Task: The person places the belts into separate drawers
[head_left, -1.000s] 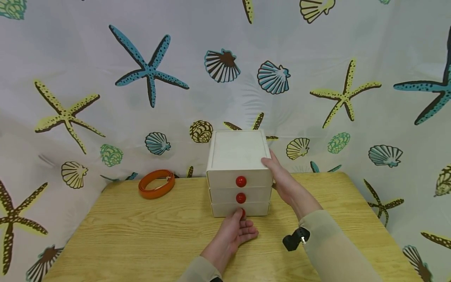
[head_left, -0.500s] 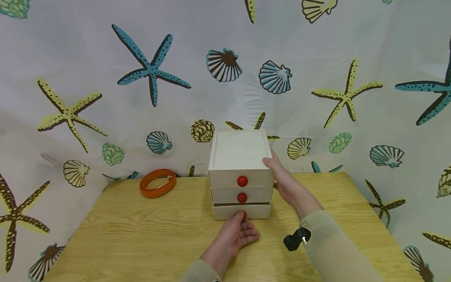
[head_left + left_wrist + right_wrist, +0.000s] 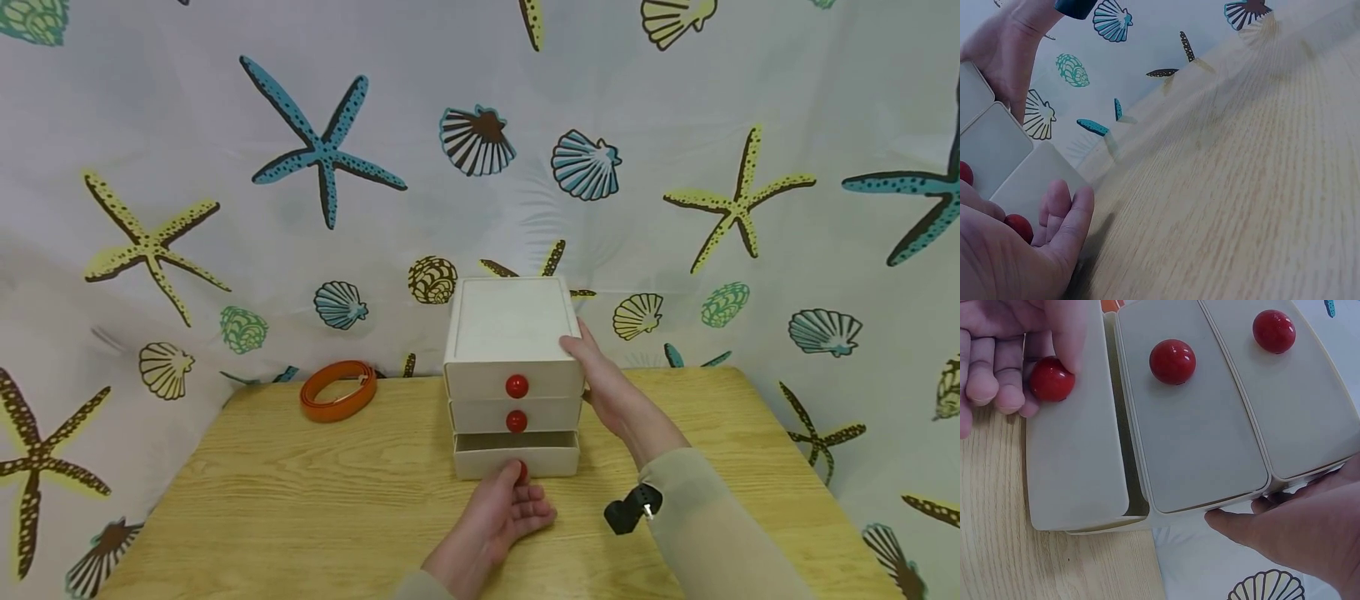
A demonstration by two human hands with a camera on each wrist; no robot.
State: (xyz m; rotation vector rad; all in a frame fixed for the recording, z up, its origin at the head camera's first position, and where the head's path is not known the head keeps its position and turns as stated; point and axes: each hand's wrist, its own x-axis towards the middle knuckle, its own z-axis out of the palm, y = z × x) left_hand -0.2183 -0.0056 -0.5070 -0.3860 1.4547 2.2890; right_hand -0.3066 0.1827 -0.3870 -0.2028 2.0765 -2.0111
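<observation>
A small white drawer cabinet point(image 3: 513, 321) with three drawers, each with a round red knob, stands on the wooden table. My left hand point(image 3: 491, 512) pinches the bottom drawer's red knob point(image 3: 1052, 379) between thumb and index finger; its other fingers are loosely bent below. That bottom drawer point(image 3: 480, 460) is pulled partway out, and a dark gap shows above its front. I see no contents inside. My right hand point(image 3: 611, 387) grips the cabinet's right side, thumb over the top edge and fingers along the side. The middle drawer point(image 3: 480, 415) and top drawer point(image 3: 476, 382) are closed.
A coiled orange belt point(image 3: 337, 410) lies at the back left of the wooden table point(image 3: 300, 500). Behind and beside the table hangs a pale cloth point(image 3: 420, 217) printed with starfish and shells. A black wrist device point(image 3: 632, 509) sits at the right sleeve.
The bottom drawer has slid out toward me, from closed to partway open, with my left hand drawing back on its knob. My right hand stays on the cabinet's side.
</observation>
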